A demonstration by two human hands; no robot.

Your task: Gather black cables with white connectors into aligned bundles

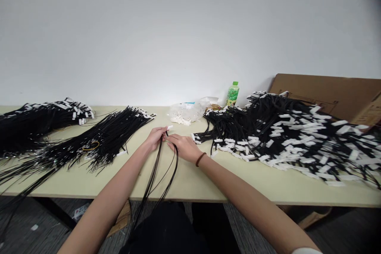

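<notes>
Near the middle of the table, my left hand [156, 138] is closed on several thin black cables [154, 172], which hang over the front edge toward my lap. Beside it, my right hand [185, 147] pinches cables of the same bunch [174, 174] close to their upper ends. A small white piece [170, 127] sticks up at the left fingertips; whether it is fixed to a cable I cannot tell. Behind the hands lies a clear plastic bag [186, 112] with small white parts [181, 120] at its front.
Black cable bundles [110, 139] spread over the left side, one with a yellow band [91, 146]. A large heap of black cables with white ends [285, 135] covers the right. Behind stand a green-capped bottle [232, 94] and a cardboard box [321, 91] against the wall.
</notes>
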